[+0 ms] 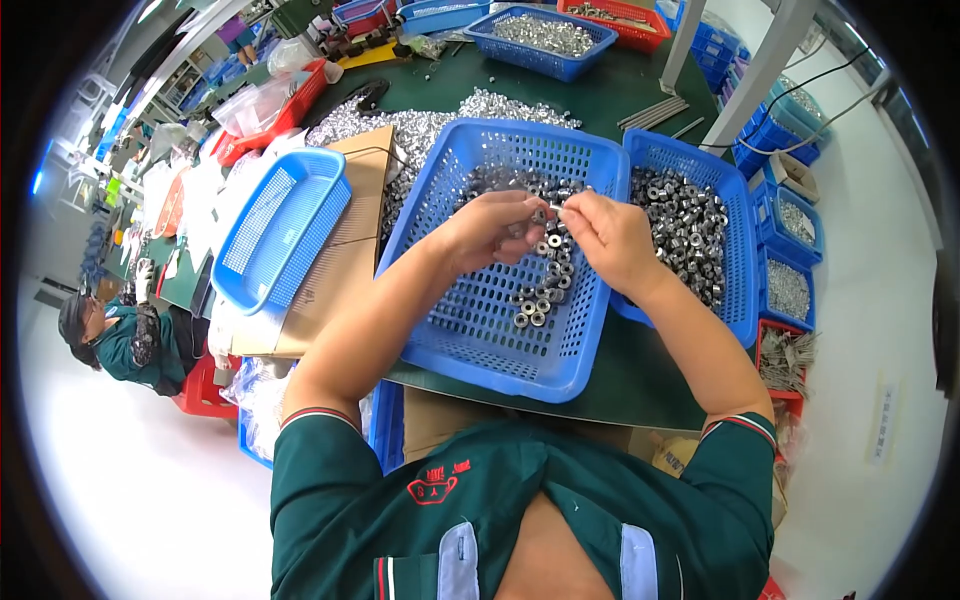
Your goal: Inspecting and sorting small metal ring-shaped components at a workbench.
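My left hand (487, 227) and my right hand (607, 237) meet over a blue plastic basket (470, 330) on the green table. Between their fingertips they pinch a small metal part (548, 212). Below the hands, several small silver metal rings (540, 290) lie on the basket's floor. A second blue basket (735, 250) to the right is full of the same kind of metal rings, and my right wrist crosses its left rim.
An empty blue basket (275, 230) lies tilted on a cardboard box (345, 250) to the left. A heap of loose silver parts (420, 125) lies behind. More blue and red bins stand at the back and right. Another person (120, 335) sits at far left.
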Demonstrator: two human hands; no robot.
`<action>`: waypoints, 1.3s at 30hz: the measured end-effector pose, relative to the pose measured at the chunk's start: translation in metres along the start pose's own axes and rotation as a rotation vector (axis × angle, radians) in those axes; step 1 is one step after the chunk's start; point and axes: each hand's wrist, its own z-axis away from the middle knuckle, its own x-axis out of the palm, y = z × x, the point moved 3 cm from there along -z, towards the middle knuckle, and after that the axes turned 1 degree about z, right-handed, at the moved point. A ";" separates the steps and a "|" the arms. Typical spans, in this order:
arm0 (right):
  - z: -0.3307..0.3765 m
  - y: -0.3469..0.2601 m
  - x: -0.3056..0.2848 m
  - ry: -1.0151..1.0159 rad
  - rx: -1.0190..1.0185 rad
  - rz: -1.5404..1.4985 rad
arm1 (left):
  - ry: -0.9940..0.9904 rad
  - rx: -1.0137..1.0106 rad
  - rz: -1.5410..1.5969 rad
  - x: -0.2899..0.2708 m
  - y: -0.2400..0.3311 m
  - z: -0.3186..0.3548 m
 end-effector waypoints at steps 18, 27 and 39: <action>0.000 -0.014 0.008 -0.023 -0.286 0.274 | 0.056 0.032 -0.156 0.004 0.006 0.007; -0.003 0.007 0.011 -0.196 0.262 -0.327 | 0.147 0.240 -0.586 0.022 0.024 0.017; -0.002 -0.001 0.015 -0.616 0.046 0.183 | -0.070 0.233 -1.094 0.112 0.085 -0.103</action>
